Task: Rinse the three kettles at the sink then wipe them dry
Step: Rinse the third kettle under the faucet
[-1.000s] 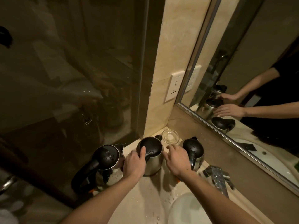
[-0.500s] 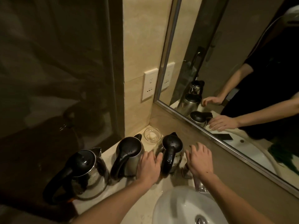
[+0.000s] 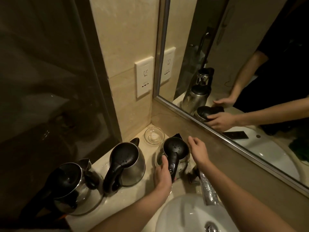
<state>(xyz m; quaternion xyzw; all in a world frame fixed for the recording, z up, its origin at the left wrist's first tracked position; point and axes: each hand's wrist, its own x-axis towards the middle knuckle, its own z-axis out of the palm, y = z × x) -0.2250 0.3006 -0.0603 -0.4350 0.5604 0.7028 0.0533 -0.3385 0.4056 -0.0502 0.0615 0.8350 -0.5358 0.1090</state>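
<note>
Three steel kettles with black lids and handles stand in a row on the wet beige counter (image 3: 150, 186): the left kettle (image 3: 70, 186), the middle kettle (image 3: 127, 163) and the right kettle (image 3: 175, 148) nearest the mirror. My left hand (image 3: 163, 176) is against the right kettle's left side, thumb on the steel body and fingers curled at the base of its handle. My right hand (image 3: 199, 151) hovers at that kettle's right side with fingers spread, holding nothing. All lids are closed and beaded with drops.
The white sink basin (image 3: 175, 215) lies at the bottom right with a chrome faucet (image 3: 207, 190) behind it. A small glass dish (image 3: 154, 136) sits in the corner. A wall socket (image 3: 144, 77), the mirror (image 3: 234, 64) and a dark glass partition (image 3: 50, 81) surround the counter.
My left hand moved from between the middle and right kettles onto the right kettle's handle. My right hand came in from near the faucet to the kettle's right side.
</note>
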